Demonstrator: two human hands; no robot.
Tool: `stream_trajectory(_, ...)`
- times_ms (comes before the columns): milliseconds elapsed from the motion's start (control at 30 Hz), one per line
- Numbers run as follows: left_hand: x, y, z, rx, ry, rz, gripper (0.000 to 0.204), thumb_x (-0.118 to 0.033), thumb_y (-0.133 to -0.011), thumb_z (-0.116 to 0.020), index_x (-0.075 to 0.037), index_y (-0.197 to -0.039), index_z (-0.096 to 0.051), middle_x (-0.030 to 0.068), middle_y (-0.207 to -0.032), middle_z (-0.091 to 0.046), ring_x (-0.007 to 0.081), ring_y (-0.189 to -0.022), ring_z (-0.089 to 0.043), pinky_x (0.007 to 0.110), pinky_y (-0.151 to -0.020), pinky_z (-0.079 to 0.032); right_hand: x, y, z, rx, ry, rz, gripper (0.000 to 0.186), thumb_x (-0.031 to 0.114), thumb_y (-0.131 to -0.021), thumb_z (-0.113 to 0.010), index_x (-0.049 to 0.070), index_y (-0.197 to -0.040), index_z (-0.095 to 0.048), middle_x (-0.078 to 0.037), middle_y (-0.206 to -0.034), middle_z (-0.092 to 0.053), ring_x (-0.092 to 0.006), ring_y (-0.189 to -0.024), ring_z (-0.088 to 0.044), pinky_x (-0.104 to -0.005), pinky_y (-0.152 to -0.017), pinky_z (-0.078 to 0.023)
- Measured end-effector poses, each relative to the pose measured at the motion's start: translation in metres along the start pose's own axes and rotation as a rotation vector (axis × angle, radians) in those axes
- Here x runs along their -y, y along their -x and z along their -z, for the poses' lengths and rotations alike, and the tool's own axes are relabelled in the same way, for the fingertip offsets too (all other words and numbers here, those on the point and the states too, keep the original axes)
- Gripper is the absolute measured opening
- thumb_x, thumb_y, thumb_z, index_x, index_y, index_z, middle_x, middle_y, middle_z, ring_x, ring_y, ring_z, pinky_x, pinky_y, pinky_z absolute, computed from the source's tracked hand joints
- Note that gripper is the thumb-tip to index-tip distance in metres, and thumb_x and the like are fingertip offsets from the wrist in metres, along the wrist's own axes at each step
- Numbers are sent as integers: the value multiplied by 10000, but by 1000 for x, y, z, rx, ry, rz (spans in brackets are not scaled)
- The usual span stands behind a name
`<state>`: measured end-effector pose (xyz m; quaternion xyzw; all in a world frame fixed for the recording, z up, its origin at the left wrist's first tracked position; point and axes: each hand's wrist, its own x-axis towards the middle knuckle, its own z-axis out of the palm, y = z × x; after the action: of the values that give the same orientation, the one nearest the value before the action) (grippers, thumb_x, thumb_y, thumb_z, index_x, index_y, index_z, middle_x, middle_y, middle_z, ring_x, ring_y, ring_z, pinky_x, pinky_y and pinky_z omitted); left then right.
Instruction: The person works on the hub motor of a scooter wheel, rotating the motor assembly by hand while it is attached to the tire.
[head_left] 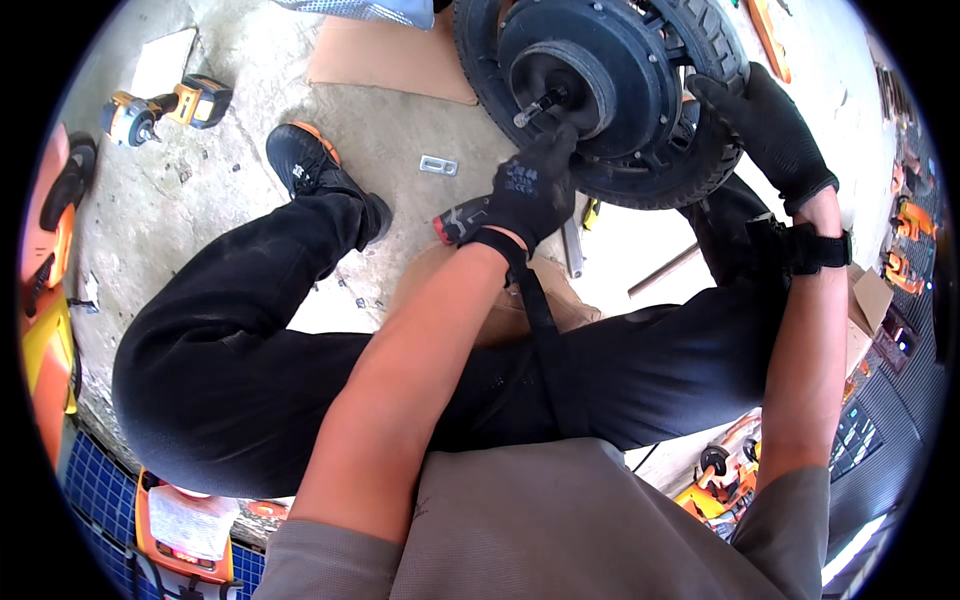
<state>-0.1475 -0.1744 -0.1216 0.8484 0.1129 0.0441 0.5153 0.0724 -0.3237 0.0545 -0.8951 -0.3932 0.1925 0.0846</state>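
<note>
A black wheel [622, 75] with a knobby tyre and a large round hub stands tilted in front of me. A metal axle [540, 107] sticks out of the hub's middle. My left hand [530, 190], in a black glove, reaches to the lower rim of the hub's centre, just below the axle. Its fingers are drawn together, and whatever lies between them is hidden. My right hand [772, 130], gloved too, grips the tyre's right edge, with the thumb on the near side.
A yellow and black cordless power tool [165, 108] lies on the concrete floor at left. Nearer are a small metal plate [438, 166] and a grey bar [572, 248]. Cardboard [395, 58] lies beyond. Orange machine parts [725, 490] stand at the lower right.
</note>
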Motion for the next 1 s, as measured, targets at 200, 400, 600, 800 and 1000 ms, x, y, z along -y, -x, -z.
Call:
stream_trajectory(200, -14, -4, 2, -111, 86, 105, 573, -99, -883, -562, -113, -1440, -424, 230, -1256, -613, 439, -1001, -662, 535, -857, -530, 24, -1, 4, 22, 75, -141, 358, 327, -956, -686, 50, -1179, -649, -116, -914, -661, -214, -841, -644, -350, -775, -525)
stream_trajectory(400, -5, -6, 13, 178, 3, 224, 559, -92, -882, -557, -143, -1426, -437, 228, -1195, -657, 432, -1014, -669, 542, -858, -527, 42, -4, 10, -18, -174, -409, 543, 479, -937, -694, -46, -1054, -617, -191, -893, -698, -269, -839, -693, -385, -767, -535)
stream_trajectory(600, -16, -8, 32, 232, -184, 431, 487, -169, -876, -607, -101, -1342, -487, 214, -1114, -669, 399, -987, -687, 529, -805, -542, 37, -5, 8, -21, -155, -450, 609, 476, -885, -731, -72, -1112, -592, -212, -919, -706, -322, -861, -715, -397, -787, -545)
stream_trajectory(800, -3, 4, 12, 48, -163, 280, 491, -206, -871, -610, -88, -1341, -535, 208, -1171, -660, 397, -1019, -687, 538, -842, -541, 48, -8, 15, 46, -128, -483, 627, 468, -895, -708, -85, -1153, -561, -285, -1012, -708, -375, -965, -725, -437, -835, -558)
stream_trajectory(1000, -24, -5, 21, 478, -262, 484, 328, -317, -866, -632, -39, -994, -748, 250, -1075, -710, 367, -1061, -679, 470, -927, -532, 50, -3, 17, 16, -130, -476, 642, 474, -887, -712, -86, -1158, -555, -302, -1015, -701, -387, -983, -719, -447, -846, -552)
